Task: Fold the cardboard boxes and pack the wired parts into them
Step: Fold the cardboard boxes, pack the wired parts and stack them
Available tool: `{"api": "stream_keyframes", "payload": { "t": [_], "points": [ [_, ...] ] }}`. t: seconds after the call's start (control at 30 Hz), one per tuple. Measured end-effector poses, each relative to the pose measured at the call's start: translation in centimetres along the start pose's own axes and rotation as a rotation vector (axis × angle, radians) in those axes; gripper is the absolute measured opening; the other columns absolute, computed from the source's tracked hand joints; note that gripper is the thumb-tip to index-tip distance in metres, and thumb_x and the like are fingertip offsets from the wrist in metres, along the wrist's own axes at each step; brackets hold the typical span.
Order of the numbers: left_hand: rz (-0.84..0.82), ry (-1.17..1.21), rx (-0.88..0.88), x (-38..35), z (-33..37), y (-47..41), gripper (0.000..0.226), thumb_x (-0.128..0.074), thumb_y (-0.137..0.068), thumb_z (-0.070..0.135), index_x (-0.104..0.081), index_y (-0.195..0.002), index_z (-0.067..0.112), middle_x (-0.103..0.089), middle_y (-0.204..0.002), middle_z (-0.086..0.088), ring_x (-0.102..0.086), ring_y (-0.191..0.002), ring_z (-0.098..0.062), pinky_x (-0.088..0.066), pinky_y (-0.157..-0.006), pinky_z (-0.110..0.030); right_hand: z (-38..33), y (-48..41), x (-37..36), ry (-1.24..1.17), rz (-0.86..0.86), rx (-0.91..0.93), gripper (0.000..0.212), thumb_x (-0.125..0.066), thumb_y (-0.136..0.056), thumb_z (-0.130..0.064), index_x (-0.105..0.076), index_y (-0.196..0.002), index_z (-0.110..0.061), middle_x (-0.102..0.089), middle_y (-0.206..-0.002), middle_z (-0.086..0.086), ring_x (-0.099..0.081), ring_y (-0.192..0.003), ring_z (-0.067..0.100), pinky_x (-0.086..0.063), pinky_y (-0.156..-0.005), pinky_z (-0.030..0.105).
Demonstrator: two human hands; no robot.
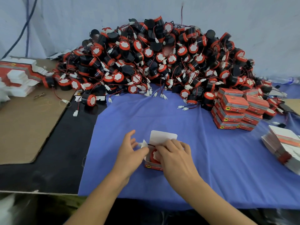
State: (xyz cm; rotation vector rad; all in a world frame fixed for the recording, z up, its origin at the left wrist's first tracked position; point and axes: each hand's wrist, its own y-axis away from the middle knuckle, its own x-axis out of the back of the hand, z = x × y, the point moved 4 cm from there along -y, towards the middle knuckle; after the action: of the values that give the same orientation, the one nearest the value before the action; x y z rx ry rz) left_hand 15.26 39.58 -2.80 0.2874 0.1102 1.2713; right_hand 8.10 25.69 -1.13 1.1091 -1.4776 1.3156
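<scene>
A small red cardboard box (152,166) stands open on the blue cloth (211,159), its white lid flap (163,137) raised behind. A red and black wired part (154,155) sits inside it. My left hand (129,153) holds the box's left side by the white side flap (144,144). My right hand (177,155) is over the box, its fingertips pinching the part's thin wire at the box top. The wire's white connector (139,144) sticks out to the left.
A big heap of wired parts (154,62) fills the back of the table. Packed red boxes (235,109) are stacked at right. Flat unfolded boxes lie at far right (282,146) and far left (17,77). Brown cardboard (27,124) covers the left.
</scene>
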Motion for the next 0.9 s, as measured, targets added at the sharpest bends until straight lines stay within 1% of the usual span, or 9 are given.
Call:
{"api": "stream_keyframes", "payload": {
  "t": [0.07,0.17,0.23,0.37,0.53,0.63,0.73,0.83,0.9],
  "points": [
    [-0.009,0.048,0.063,0.1,0.2,-0.4,0.069,-0.066,-0.088,0.007,-0.043,-0.148,0.032,-0.054,-0.132,0.005,-0.057,-0.121,-0.008,-0.044,-0.086,-0.020,0.0,0.1,-0.1,0.043,-0.034,-0.003,0.030,-0.076,-0.078,-0.014,-0.067,-0.102,-0.029,-0.060,-0.101,-0.012,-0.062,-0.099,0.016,-0.034,-0.109,0.039],
    [0.012,0.114,0.043,0.5,0.6,-0.6,0.058,-0.061,-0.085,-0.008,-0.057,-0.135,0.020,-0.066,-0.120,0.003,-0.067,-0.090,0.003,-0.050,-0.067,-0.012,0.1,0.1,0.0,0.078,-0.072,0.010,0.028,-0.067,-0.086,-0.015,-0.063,-0.110,-0.029,-0.061,-0.107,-0.012,-0.064,-0.103,0.016,-0.026,-0.119,0.049],
    [0.029,0.112,-0.040,0.7,0.8,-0.6,0.058,-0.061,-0.083,-0.015,-0.062,-0.129,0.020,-0.068,-0.120,0.001,-0.069,-0.083,0.006,-0.054,-0.063,-0.013,0.1,0.1,0.2,0.106,-0.065,0.022,0.028,-0.069,-0.084,-0.015,-0.064,-0.109,-0.027,-0.063,-0.106,-0.011,-0.067,-0.099,0.017,-0.031,-0.118,0.053],
    [0.054,-0.026,-0.336,0.6,1.6,0.0,0.061,-0.067,-0.084,-0.014,-0.060,-0.126,0.031,-0.068,-0.119,0.008,-0.068,-0.101,0.000,-0.056,-0.085,-0.017,0.0,-0.2,0.4,0.100,-0.061,0.050,0.044,-0.076,-0.075,-0.015,-0.064,-0.117,-0.024,-0.066,-0.105,-0.009,-0.070,-0.094,0.017,-0.040,-0.115,0.051],
    [-0.023,-0.308,-0.591,-0.3,2.3,0.7,0.066,-0.061,-0.085,-0.014,-0.059,-0.132,0.033,-0.063,-0.125,0.017,-0.063,-0.117,-0.007,-0.050,-0.098,-0.018,0.0,-0.5,0.2,0.108,-0.149,0.137,0.040,-0.057,-0.089,-0.014,-0.054,-0.128,-0.020,-0.057,-0.123,-0.006,-0.062,-0.113,0.020,-0.031,-0.119,0.042],
    [0.003,-0.521,-0.691,-0.2,2.5,1.1,0.070,-0.064,-0.078,-0.010,-0.059,-0.135,0.030,-0.058,-0.120,0.019,-0.055,-0.117,0.001,-0.040,-0.100,-0.008,0.2,-0.6,0.3,0.107,-0.180,0.158,0.038,-0.048,-0.094,-0.017,-0.048,-0.132,-0.023,-0.051,-0.132,-0.008,-0.056,-0.120,0.018,-0.028,-0.118,0.037],
    [0.048,-0.621,-0.747,-0.2,2.4,2.1,0.052,-0.071,-0.086,0.000,-0.060,-0.130,0.026,-0.060,-0.113,0.016,-0.055,-0.111,-0.003,-0.041,-0.097,-0.013,0.0,-0.6,0.6,0.113,-0.173,0.179,0.044,-0.050,-0.093,-0.019,-0.046,-0.136,-0.023,-0.050,-0.134,-0.006,-0.058,-0.116,0.019,-0.032,-0.113,0.036],
    [0.105,-0.758,-0.853,-0.1,2.7,3.1,0.022,-0.076,-0.089,0.008,-0.068,-0.107,0.018,-0.066,-0.102,0.010,-0.058,-0.107,-0.015,-0.048,-0.092,-0.029,-0.3,-0.7,0.8,0.125,-0.164,0.214,0.045,-0.052,-0.090,-0.017,-0.050,-0.135,-0.020,-0.053,-0.128,-0.003,-0.061,-0.105,0.024,-0.044,-0.092,0.035],
    [0.134,-0.904,-0.898,-0.1,3.2,3.5,0.012,-0.081,-0.086,0.009,-0.071,-0.091,0.016,-0.070,-0.093,0.009,-0.062,-0.110,-0.023,-0.054,-0.088,-0.040,-0.3,-0.7,0.7,0.129,-0.184,0.220,0.042,-0.047,-0.092,-0.018,-0.049,-0.134,-0.021,-0.051,-0.126,-0.003,-0.059,-0.100,0.025,-0.038,-0.080,0.032]
  ]
}}
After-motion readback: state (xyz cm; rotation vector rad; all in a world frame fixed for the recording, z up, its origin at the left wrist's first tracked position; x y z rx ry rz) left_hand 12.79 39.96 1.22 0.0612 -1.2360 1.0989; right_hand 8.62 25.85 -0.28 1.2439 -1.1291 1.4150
